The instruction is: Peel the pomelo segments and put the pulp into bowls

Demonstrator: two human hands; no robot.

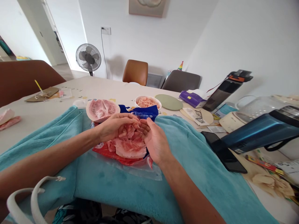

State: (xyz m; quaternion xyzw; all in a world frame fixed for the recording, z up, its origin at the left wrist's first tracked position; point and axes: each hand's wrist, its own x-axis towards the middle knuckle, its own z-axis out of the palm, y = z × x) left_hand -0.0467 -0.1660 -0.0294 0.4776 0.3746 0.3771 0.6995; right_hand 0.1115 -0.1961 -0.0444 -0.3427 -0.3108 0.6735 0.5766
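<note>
My left hand [114, 126] and my right hand [157, 141] meet over a plastic bag, fingers curled around a small piece of pink pomelo flesh [130, 130]. Part of that piece is hidden by the fingers. Below them, a larger chunk of pomelo [130, 149] with torn membrane rests on the red and blue plastic bag [123, 160]. Behind my left hand is a thick pomelo rind [102, 109], hollow side facing me. Just beyond the bag, a white bowl [160, 105] contains loose pink pulp.
A teal blanket [187, 161] covers the near table edge. To the right are a phone [221, 152], a blue bottle [259, 129], a dark bottle [221, 93], glasses [199, 115] and a purple tissue pack [192, 99]. Pomelo peel [7, 116] lies far left.
</note>
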